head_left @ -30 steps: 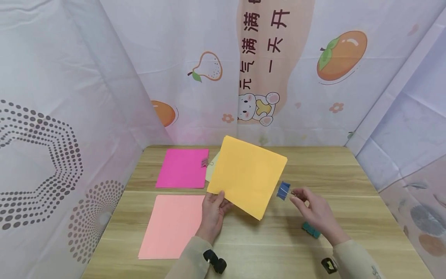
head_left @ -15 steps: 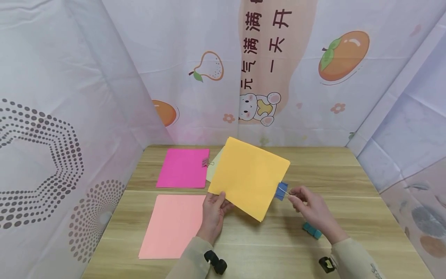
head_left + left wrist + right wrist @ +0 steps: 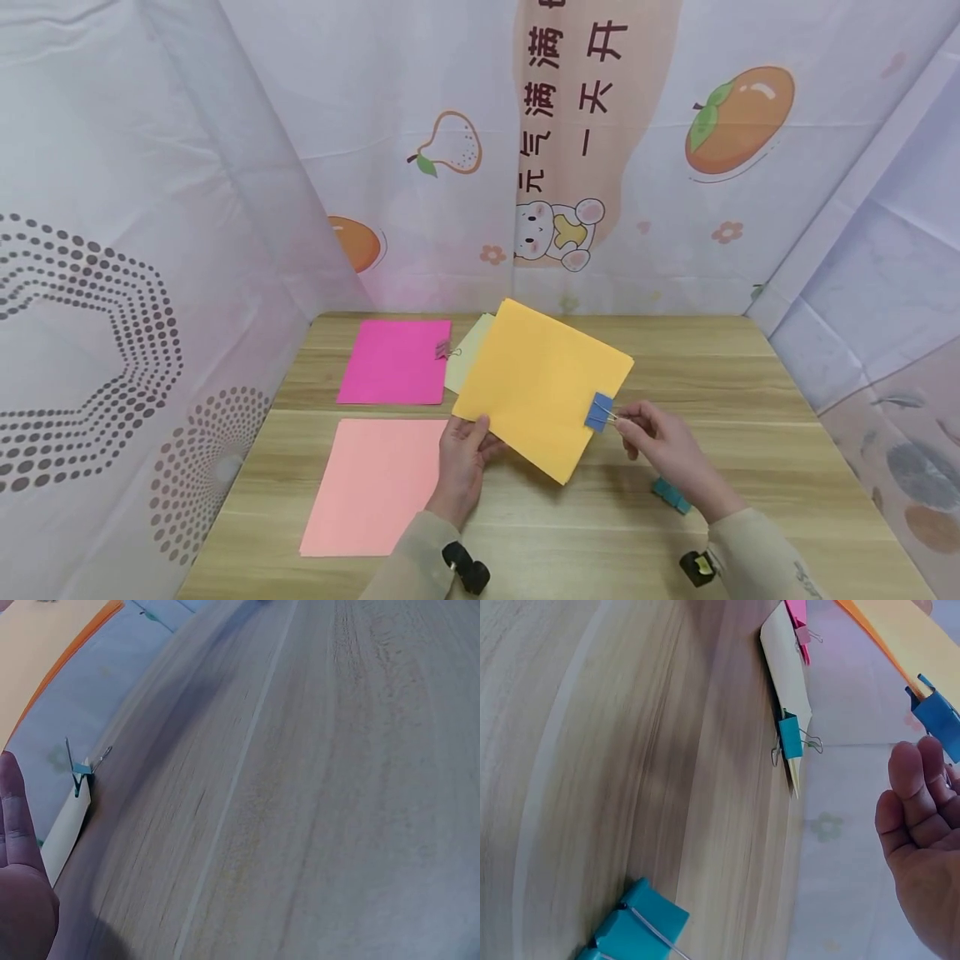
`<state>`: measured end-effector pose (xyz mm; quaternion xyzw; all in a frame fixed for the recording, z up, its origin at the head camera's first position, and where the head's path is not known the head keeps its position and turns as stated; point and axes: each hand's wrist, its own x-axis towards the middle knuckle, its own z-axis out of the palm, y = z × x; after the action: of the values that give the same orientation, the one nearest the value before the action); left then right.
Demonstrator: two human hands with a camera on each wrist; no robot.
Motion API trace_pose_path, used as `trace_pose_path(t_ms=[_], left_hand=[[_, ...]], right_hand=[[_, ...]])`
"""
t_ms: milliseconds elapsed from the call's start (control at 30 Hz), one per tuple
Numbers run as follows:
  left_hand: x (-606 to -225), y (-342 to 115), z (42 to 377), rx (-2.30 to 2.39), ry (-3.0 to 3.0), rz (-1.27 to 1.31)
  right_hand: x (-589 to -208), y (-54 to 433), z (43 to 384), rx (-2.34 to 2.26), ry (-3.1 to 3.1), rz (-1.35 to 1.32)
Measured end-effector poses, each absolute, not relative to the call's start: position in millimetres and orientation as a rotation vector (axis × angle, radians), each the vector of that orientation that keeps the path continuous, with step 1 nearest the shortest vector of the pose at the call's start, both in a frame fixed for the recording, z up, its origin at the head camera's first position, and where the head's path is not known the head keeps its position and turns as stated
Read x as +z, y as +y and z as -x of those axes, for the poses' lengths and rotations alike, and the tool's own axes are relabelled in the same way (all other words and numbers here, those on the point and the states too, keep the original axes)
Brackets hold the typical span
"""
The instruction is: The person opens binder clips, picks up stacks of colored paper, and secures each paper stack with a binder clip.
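So the step in hand looks like getting a clip onto a stack of paper. The left hand (image 3: pixel 461 467) is holding the orange paper (image 3: pixel 540 379) near its lower left side, thumb on top and fingers tucked underneath, with the stack tilted and up off the table (image 3: pixel 585 550). The right hand (image 3: pixel 671 450) is pinching the wire handles of the blue clip (image 3: pixel 598 412), which sits over the right edge of the stack. From the right wrist you can see the sheets go into the clip's mouth, but I can't tell if it's biting yet.

If you ask me, the next move calls for easing off that pinch so the clip closes, with the left hand keeping the sheets lined up. Let go crooked and the layers could slip.

Over on the left, the hot pink paper (image 3: pixel 390 362) already has a pink clip (image 3: pixel 442 350) on it, and the pale green paper (image 3: pixel 465 358) beside it wears a teal clip (image 3: pixel 790 737). The light pink paper (image 3: pixel 371 487) has no clip I can see. Spare teal clips (image 3: pixel 670 494) lie below the right hand.
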<state>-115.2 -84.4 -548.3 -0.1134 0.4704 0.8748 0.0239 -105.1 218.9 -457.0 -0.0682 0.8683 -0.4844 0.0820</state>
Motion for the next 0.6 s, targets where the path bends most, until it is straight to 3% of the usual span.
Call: trace_pose_path(t_ms=[600], left_hand=[[-552.0, -80.3, 110.9, 2.618, 1.438, 0.279]], right_hand=[[-464.0, 222.6, 113.5, -1.507, 2.513, 0.077]])
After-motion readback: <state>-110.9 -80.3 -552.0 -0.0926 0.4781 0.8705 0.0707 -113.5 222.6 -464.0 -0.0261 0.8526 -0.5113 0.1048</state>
